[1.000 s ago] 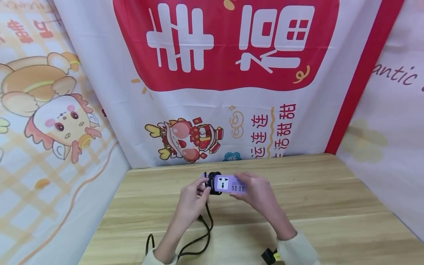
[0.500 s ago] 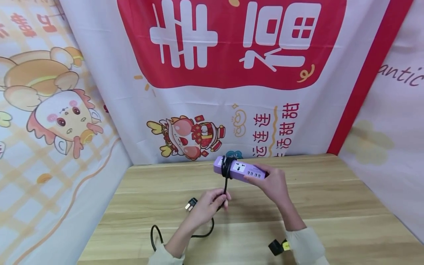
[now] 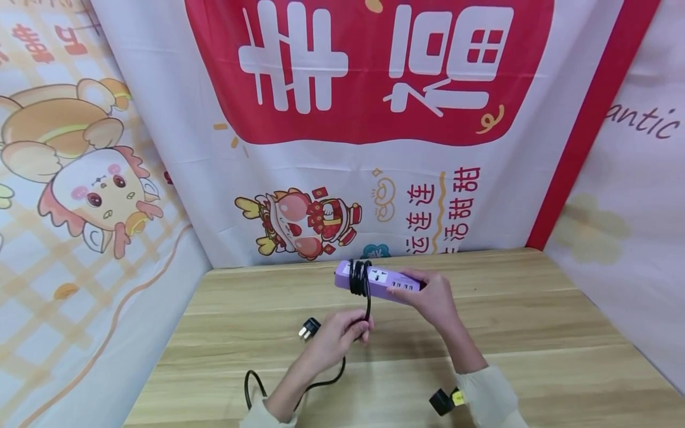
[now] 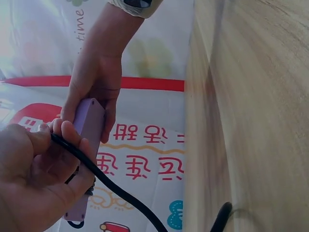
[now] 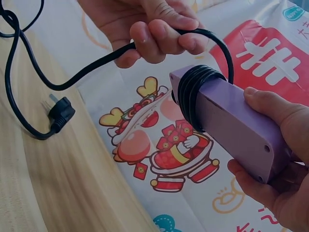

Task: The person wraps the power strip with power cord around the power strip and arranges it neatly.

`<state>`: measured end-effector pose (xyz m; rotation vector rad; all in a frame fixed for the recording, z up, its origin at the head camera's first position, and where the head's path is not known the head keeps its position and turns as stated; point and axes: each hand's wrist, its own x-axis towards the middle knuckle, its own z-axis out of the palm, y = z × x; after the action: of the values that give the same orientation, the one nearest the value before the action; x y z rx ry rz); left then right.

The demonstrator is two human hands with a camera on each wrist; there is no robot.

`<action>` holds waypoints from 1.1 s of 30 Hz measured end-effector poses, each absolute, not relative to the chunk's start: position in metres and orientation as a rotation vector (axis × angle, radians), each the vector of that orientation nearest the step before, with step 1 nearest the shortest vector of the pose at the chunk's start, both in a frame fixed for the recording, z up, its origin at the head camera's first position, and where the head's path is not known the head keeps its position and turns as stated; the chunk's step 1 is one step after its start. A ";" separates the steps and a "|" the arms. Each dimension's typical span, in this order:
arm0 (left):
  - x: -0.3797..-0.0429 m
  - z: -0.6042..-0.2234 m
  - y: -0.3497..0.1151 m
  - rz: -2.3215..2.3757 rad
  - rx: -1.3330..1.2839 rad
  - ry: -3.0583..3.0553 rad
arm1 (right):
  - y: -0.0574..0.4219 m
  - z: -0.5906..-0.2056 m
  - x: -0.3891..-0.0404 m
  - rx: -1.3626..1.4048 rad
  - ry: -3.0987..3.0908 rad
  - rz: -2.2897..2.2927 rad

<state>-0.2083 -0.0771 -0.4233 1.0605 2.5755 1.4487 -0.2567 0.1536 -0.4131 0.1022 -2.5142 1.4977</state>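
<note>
A purple power strip with white sockets and several USB ports is held above the table by my right hand, which grips its right end. Several turns of black power cord wrap round the strip's other end. Below and left of the strip, my left hand pinches the cord between thumb and fingers, as the left wrist view also shows, with a length trailing from it. The cord's three-pin plug lies on the table to the left of that hand.
The wooden table meets a printed cloth backdrop behind the strip. A second black plug with a yellow label lies near my right sleeve. A loop of cord rises by my left sleeve.
My left hand left the wound turns and drew the cord down toward the table, still pinching it. The strip swung up and right, then slightly back left. The plug came into sight.
</note>
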 end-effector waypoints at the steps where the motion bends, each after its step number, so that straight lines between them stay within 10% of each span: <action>1: -0.208 -0.423 -0.077 1.426 1.102 2.582 | 0.153 -0.413 -0.257 0.103 -2.511 1.505; 20: -0.233 -0.453 -0.091 1.226 1.017 2.598 | 0.164 -0.398 -0.253 -0.104 -2.508 1.836; 33: -0.243 -0.459 -0.111 1.556 0.754 2.588 | 0.149 -0.393 -0.238 0.398 -2.559 1.896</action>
<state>-0.2428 -0.1111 -0.4594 0.7543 2.5883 1.5556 -0.2382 0.1487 -0.3931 0.3980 -2.5589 1.8960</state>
